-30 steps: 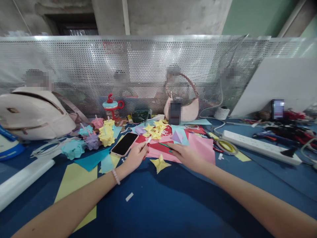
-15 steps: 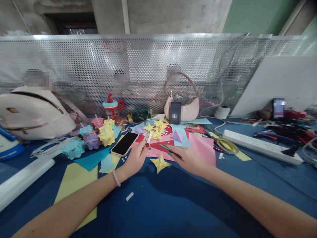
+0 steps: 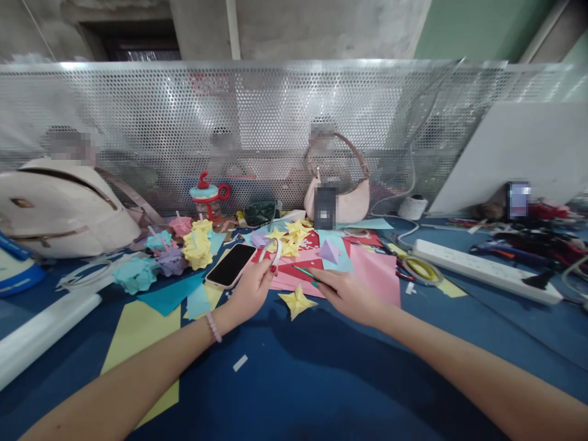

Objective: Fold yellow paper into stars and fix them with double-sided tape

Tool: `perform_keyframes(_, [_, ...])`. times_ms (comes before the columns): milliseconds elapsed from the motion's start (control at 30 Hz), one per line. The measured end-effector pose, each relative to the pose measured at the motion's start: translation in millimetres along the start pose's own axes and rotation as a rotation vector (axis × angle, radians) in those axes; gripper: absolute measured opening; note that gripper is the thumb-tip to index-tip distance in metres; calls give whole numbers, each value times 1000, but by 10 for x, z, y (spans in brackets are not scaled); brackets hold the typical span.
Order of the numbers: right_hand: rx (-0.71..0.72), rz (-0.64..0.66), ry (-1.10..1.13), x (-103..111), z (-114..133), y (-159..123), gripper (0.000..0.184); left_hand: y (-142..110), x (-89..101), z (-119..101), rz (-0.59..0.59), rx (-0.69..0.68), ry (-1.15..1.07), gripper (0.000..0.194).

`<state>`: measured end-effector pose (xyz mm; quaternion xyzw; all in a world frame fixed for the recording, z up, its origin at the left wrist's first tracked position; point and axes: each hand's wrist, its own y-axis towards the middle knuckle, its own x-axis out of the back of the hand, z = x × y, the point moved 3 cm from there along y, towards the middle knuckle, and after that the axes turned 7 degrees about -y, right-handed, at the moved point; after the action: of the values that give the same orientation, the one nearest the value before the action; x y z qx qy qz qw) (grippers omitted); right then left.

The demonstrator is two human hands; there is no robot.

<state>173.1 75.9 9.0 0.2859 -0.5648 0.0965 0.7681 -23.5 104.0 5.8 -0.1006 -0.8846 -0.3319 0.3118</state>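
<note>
Hands first: we see our left hand [image 3: 252,288] pinched on a small white tape ring [image 3: 271,250], thumb and fingertips closed on its lower edge, just right of the black phone [image 3: 231,265]. A second ago that hand lay lower, against the pink paper, and only a white stub showed; half a second ago the ring began to rise; now it stands clear of the sheets as an open loop. Our right hand [image 3: 348,293], further right of the phone, has hardly shifted: it rests on the pink sheets [image 3: 374,274] with a thin green strip [image 3: 304,271] under its fingertips, though we cannot tell whether the fingers grip the strip or merely press it.

The blue bench [image 3: 321,380] carries everything. The white backpack [image 3: 59,208], far left of the phone, is cut off at the frame edge. The pink handbag [image 3: 342,202] behind and right of the phone is partly covered by a blurred patch. The yellow paper star [image 3: 296,301] lies between our hands, right of the phone. The ring's far side blends with the yellow stars behind it.
</note>
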Motion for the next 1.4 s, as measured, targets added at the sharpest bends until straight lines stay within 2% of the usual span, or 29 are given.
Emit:
perform_keyframes(367, [-11,54,-22,-9,-38,6,37,25,25,61,12,-103,159,24])
perform_keyframes(667, [-49,115,-101,97,94,-6,37,4,49,99,-20,-258,261,19])
perform_keyframes(800, [-110,149,-190,68,87,-12,35,22,110,76,-57,-307,284,17])
perform_keyframes(933, [-159,230,-256,-47,-18,6,34,72,251,-14,-171,-317,278,23])
perform_keyframes(1033, [-174,160,-211,-75,-105,46,36,70,280,-88,-211,-297,224,28])
perform_keyframes(1200, [-196,86,-259,-124,-261,81,40,-10,92,-132,-26,-158,29,24])
perform_keyframes(1300, [-91,-35,-259,-89,-222,70,36,-68,10,-200,-9,-142,-7,22])
perform_keyframes(1400, [89,-250,-64,52,-6,3,25,-119,-52,-308,50,-166,12,21])
